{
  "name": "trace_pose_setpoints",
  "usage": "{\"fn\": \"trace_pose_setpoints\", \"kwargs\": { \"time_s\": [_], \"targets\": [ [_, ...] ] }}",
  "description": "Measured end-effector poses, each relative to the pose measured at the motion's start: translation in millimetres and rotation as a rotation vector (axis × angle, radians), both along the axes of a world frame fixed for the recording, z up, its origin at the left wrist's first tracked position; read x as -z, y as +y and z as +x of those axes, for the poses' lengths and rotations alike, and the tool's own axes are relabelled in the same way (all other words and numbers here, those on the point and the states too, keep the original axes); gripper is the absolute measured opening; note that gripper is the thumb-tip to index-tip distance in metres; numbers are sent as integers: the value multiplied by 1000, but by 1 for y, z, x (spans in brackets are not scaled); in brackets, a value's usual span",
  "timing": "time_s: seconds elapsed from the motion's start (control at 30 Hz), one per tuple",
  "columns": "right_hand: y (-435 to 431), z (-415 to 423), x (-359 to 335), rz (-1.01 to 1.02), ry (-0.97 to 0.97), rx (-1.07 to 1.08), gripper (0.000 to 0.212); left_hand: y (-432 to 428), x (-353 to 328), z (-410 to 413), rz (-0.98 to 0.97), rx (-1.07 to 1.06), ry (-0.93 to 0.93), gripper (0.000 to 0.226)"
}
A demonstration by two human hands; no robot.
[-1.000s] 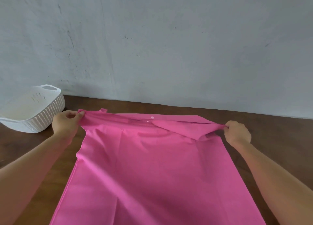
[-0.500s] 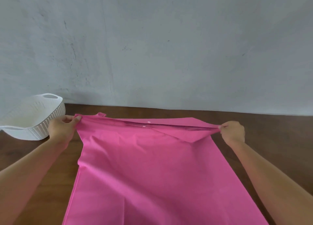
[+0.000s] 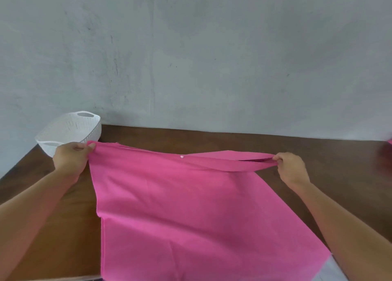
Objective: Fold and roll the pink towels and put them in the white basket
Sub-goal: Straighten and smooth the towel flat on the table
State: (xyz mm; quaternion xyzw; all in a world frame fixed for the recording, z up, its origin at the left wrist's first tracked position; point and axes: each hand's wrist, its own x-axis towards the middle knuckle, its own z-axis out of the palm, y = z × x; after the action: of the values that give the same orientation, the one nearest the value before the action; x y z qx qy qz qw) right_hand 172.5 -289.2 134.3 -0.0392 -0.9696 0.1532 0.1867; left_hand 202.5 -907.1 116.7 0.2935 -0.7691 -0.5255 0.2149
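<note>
A large pink towel lies spread over the brown table and hangs past its near edge. My left hand pinches the towel's far left corner, and my right hand pinches the far right corner. Between them the far edge is lifted off the table and pulled taut, with a doubled layer and a small white snap near its middle. The white perforated basket stands at the table's far left corner, just behind my left hand; it looks empty.
A grey wall runs along the back of the table. At the far right edge of the view there is a blurred bit of pink cloth. The table's left edge is close to the basket.
Both hands have lifted the towel's far edge higher and stretched it tighter. The view has shifted, so the basket now appears further right, closer to my left hand.
</note>
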Motion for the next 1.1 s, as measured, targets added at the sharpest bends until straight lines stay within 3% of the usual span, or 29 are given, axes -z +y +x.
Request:
{"fn": "trace_pose_setpoints", "kwargs": {
  "time_s": [0.17, 0.3, 0.5, 0.73, 1.1],
  "targets": [
    [-9, 58, 0, 337, -190, 20, 23, -13, 5, 40, 19, 14, -21, 19],
    [-10, 107, 3, 445, -179, -20, 40, -21, 13, 66, 44, 22, -35, 19],
    [-8, 162, 12, 441, -237, 29, 21, -22, 27, 98, 85, 136, -34, 16],
    [10, 211, 23, 303, -273, 104, 27, -12, 28, 144, 189, 272, -1, 11],
    [55, 282, 14, 303, -411, 120, 30, 47, 31, 212, 250, 219, 83, 19]
  ]
}}
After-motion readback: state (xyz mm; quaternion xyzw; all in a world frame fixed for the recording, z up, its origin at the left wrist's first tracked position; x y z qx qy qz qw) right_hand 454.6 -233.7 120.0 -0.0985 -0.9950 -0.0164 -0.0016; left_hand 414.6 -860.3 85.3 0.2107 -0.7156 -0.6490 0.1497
